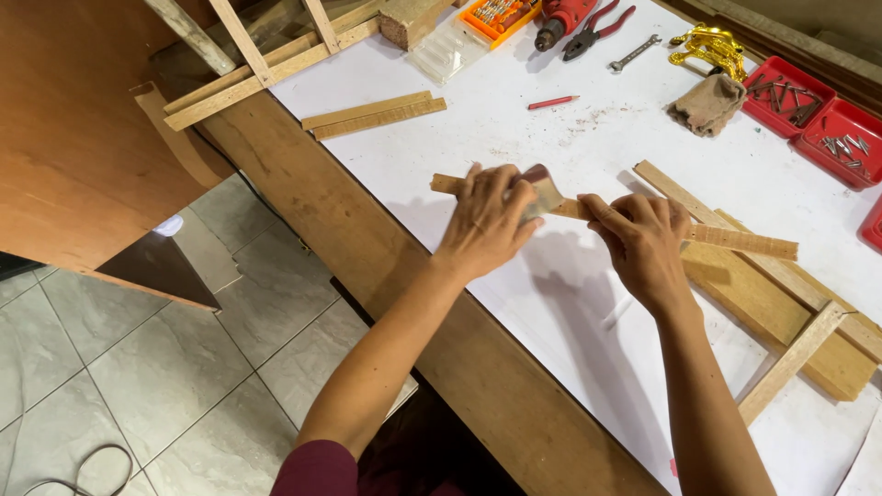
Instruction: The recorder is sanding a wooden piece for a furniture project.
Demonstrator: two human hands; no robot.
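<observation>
A: Holding the wooden strip (735,241) flat on the white tabletop (514,138). Our right hand (643,241) is closed on it, fingers pinching near the middle.

B: Left hand (484,223)?

A: Wrapped around a folded piece of sandpaper (546,191), pressed onto the strip just beside the right.

B: Anything else nearby?

A: We see a wooden frame (781,303) under the strip's right end, a red pencil (552,102) further up, and red trays (827,119) of hardware well apart.

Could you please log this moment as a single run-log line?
left hand: presses sandpaper piece on wooden strip | right hand: grips the strip | surface: white worktable
</observation>
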